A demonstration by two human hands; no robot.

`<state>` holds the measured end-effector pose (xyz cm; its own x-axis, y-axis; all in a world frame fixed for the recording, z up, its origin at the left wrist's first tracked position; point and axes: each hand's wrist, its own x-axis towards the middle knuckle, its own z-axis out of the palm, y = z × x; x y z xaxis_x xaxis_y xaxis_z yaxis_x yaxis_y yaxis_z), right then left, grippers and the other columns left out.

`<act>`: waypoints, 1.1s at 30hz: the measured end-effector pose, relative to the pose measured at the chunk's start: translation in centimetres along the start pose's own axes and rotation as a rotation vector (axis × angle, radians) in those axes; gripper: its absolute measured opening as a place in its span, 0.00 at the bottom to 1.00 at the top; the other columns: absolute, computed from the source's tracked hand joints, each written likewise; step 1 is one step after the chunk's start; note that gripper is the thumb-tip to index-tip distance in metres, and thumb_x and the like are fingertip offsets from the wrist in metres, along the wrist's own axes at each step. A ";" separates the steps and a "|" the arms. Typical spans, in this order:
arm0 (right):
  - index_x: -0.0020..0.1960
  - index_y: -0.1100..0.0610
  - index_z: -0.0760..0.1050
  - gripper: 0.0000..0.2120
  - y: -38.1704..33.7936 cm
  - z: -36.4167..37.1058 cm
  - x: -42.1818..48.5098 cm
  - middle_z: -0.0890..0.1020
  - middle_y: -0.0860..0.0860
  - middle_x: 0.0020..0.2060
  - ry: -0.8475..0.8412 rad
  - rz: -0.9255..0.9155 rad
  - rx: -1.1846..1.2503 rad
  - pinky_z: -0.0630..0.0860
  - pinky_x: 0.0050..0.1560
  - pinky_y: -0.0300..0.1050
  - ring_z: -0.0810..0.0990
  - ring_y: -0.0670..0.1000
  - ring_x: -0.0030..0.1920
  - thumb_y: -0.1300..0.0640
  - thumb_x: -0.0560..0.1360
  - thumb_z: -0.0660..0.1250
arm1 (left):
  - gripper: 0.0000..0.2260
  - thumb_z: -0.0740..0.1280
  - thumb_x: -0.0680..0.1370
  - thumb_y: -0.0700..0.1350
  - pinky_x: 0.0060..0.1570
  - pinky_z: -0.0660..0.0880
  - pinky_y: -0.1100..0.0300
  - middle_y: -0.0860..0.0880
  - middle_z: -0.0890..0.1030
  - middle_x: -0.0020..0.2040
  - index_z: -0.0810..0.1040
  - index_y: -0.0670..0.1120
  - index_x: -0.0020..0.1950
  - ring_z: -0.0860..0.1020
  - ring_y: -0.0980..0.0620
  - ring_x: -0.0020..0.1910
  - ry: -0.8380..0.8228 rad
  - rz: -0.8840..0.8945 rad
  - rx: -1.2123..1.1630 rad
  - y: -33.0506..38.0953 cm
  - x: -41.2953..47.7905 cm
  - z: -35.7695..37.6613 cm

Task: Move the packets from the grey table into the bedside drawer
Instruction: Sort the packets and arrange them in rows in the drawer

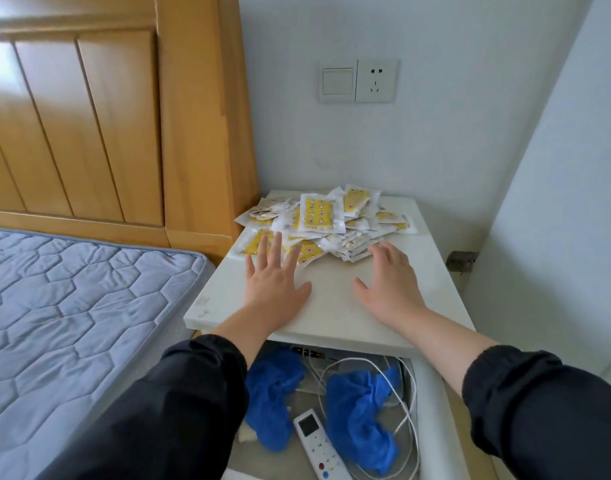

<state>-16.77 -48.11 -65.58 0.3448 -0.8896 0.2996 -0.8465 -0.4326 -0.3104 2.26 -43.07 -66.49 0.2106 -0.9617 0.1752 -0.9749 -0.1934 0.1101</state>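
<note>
While both hands lie flat on the grey table (pixel 332 306), the packets (pixel 328 220) sit in a loose heap on the back half of its top, against the wall. They are small white sachets with yellow printed panels. Many overlap, and one lies face up on top of the heap. A few at the left hang a little over the table's edge, beside the wooden headboard (pixel 106 116).

The left hand (pixel 274 289) has its fingers straight and spread, with the fingertips touching the nearest packets at the heap's front left. It holds nothing. The right hand (pixel 390 285) is relaxed, fingers slightly bent, with the tips at the heap's front right, and it also holds nothing.

The table's left edge meets the mattress (pixel 72 306) and headboard, its back meets the wall, and a white panel stands near its right side. Below its front edge the drawer (pixel 432 410) stands pulled out, open at the top.

Inside the drawer lie two crumpled blue covers (pixel 359 410), a white remote (pixel 319 445) and looped white cables (pixel 404 410), which take up much of its floor. A switch (pixel 337 81) and socket (pixel 376 80) sit on the wall above the heap.
</note>
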 end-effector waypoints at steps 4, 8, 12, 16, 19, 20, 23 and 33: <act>0.76 0.56 0.51 0.35 0.2 1.7 2.2 0.49 0.53 0.77 -0.022 -0.069 -0.109 0.44 0.74 0.57 0.46 0.54 0.76 0.41 0.76 0.59 | 0.32 0.50 0.79 0.65 0.73 0.36 0.44 0.50 0.37 0.79 0.44 0.56 0.79 0.32 0.47 0.76 0.079 0.016 -0.029 -1.9 2.4 0.5; 0.76 0.55 0.54 0.31 -1.2 2.1 5.0 0.52 0.53 0.77 0.051 -0.155 -0.021 0.43 0.74 0.58 0.47 0.53 0.77 0.40 0.78 0.54 | 0.28 0.44 0.80 0.63 0.73 0.39 0.42 0.50 0.43 0.80 0.48 0.55 0.79 0.37 0.48 0.77 0.137 -0.155 -0.175 -3.5 3.9 1.0; 0.76 0.53 0.54 0.28 -3.3 2.6 9.3 0.49 0.52 0.78 0.005 -0.147 -0.042 0.43 0.74 0.58 0.45 0.53 0.77 0.43 0.80 0.54 | 0.26 0.45 0.82 0.58 0.74 0.43 0.40 0.47 0.49 0.79 0.50 0.52 0.79 0.42 0.46 0.78 0.058 -0.265 -0.145 -3.8 4.9 1.7; 0.77 0.49 0.53 0.30 -4.8 3.6 12.5 0.47 0.52 0.78 -0.148 -0.137 -0.072 0.41 0.74 0.59 0.43 0.53 0.77 0.40 0.79 0.55 | 0.26 0.48 0.80 0.58 0.72 0.55 0.45 0.47 0.59 0.76 0.56 0.49 0.77 0.55 0.46 0.75 0.037 -0.221 -0.066 -3.9 5.2 2.2; 0.76 0.50 0.56 0.34 -5.5 4.4 13.8 0.54 0.52 0.77 -0.157 -0.079 -0.074 0.44 0.74 0.60 0.49 0.54 0.77 0.36 0.76 0.57 | 0.26 0.49 0.80 0.58 0.71 0.56 0.45 0.48 0.61 0.75 0.58 0.50 0.76 0.57 0.47 0.74 0.039 -0.206 -0.058 -3.8 5.4 2.2; 0.76 0.51 0.57 0.35 -5.8 4.7 14.1 0.57 0.52 0.76 -0.150 -0.065 -0.097 0.47 0.74 0.60 0.52 0.54 0.76 0.34 0.75 0.58 | 0.25 0.49 0.79 0.58 0.70 0.57 0.45 0.48 0.62 0.74 0.60 0.50 0.75 0.58 0.47 0.74 0.046 -0.198 -0.060 -3.7 5.3 2.1; 0.73 0.52 0.61 0.39 -6.6 5.1 14.5 0.66 0.52 0.71 -0.158 -0.058 -0.157 0.58 0.71 0.57 0.63 0.57 0.71 0.32 0.70 0.64 | 0.21 0.51 0.80 0.55 0.68 0.59 0.47 0.49 0.68 0.70 0.66 0.50 0.70 0.62 0.47 0.71 0.079 -0.195 -0.098 -3.6 5.0 1.5; 0.52 0.60 0.72 0.06 -6.6 3.5 14.1 0.77 0.54 0.42 -0.050 -0.292 -0.327 0.68 0.36 0.45 0.75 0.57 0.43 0.60 0.77 0.60 | 0.24 0.54 0.80 0.53 0.70 0.57 0.50 0.49 0.68 0.73 0.60 0.49 0.75 0.62 0.47 0.72 0.110 -0.249 -0.247 -3.6 4.7 0.6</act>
<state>-4.87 -58.32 -62.49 0.6013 -0.7461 0.2860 -0.7914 -0.6053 0.0852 6.72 -46.99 -66.64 0.4591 -0.8618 0.2156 -0.8486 -0.3536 0.3935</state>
